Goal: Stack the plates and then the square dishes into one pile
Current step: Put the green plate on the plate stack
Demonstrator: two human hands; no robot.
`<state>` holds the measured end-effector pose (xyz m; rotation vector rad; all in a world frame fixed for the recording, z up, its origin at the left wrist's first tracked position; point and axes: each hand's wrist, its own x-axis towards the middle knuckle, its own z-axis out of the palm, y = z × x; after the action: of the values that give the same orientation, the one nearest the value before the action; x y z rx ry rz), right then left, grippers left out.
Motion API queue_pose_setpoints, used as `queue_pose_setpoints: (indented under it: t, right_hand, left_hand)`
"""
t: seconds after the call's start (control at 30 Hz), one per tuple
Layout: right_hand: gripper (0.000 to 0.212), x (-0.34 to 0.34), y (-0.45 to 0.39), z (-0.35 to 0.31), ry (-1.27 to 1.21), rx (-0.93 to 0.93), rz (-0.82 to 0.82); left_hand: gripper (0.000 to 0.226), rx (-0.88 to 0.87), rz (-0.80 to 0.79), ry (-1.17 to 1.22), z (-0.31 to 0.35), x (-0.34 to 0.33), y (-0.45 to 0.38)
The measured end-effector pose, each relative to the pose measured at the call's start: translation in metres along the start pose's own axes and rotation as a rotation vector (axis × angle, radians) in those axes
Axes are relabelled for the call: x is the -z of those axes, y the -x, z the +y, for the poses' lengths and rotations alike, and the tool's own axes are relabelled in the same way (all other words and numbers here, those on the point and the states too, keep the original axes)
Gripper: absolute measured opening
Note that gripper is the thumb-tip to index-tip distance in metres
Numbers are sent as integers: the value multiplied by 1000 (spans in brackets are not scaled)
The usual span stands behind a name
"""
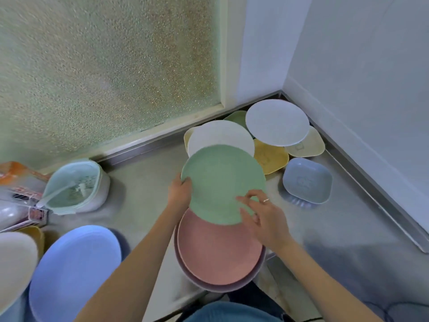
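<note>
A green round plate [220,182] hangs above the steel counter, tilted, held by both hands. My left hand [178,194] grips its left rim. My right hand [262,217] holds its near right edge, fingers curled over the rim. Below it lies a pink plate [218,254] on a mauve plate [260,268]. Behind are a white plate [220,135], a pale blue plate [277,122], a yellow square dish [270,159], a cream square dish [308,145], a blue square dish [307,180] and part of a green dish [236,117].
A mint lidded container [76,184] stands at the left. A blue plate [74,273] and a cream plate [14,263] lie at the near left beside packaging [21,189]. A frosted window [104,66] and a white wall [359,66] close the corner.
</note>
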<state>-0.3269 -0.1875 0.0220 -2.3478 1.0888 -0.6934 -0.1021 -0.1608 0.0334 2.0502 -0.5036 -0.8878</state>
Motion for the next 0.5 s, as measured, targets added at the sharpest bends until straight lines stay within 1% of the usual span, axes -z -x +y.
queue_pose_setpoints:
  t: [0.03, 0.07, 0.1, 0.13, 0.17, 0.2, 0.23, 0.27, 0.33, 0.37, 0.4, 0.5]
  right_hand:
    - [36, -3, 5, -4, -17, -150, 48]
    - [40, -7, 8, -8, -32, -341, 78]
    - [44, -12, 10, -9, -49, -531, 69]
    - [44, -18, 11, -8, -70, -679, 22]
    - [41, -25, 14, -7, -79, -755, -47]
    - [36, -30, 19, -5, -82, -769, -116]
    - [31, -36, 25, -2, -75, -744, -156]
    - [29, -38, 30, -1, -72, -716, -159]
    - [31, -39, 38, 1, -73, -689, -104]
    - [31, -38, 41, 2, -74, -692, -80]
    - [32, -37, 43, 3, -67, -700, -63]
    - [34, -38, 49, 5, -27, -667, -49]
  left_hand:
    - [31, 8, -40, 11, -14, 8, 7]
    - [31, 10, -80, -2, -28, 16, 15]
    - [30, 9, -115, -35, -43, 22, 23]
    - [30, 12, -141, -72, -54, 26, 30]
    - [30, 13, -162, -95, -65, 28, 36]
    - [29, 16, -181, -107, -72, 30, 41]
    - [29, 11, -193, -106, -77, 31, 45]
    - [27, 2, -197, -122, -80, 33, 46]
    - [18, -51, -227, -210, -79, 35, 49]
    - [13, -89, -251, -287, -78, 36, 49]
    - [14, -126, -273, -402, -77, 38, 49]
    - [27, -240, -295, -835, -80, 43, 48]
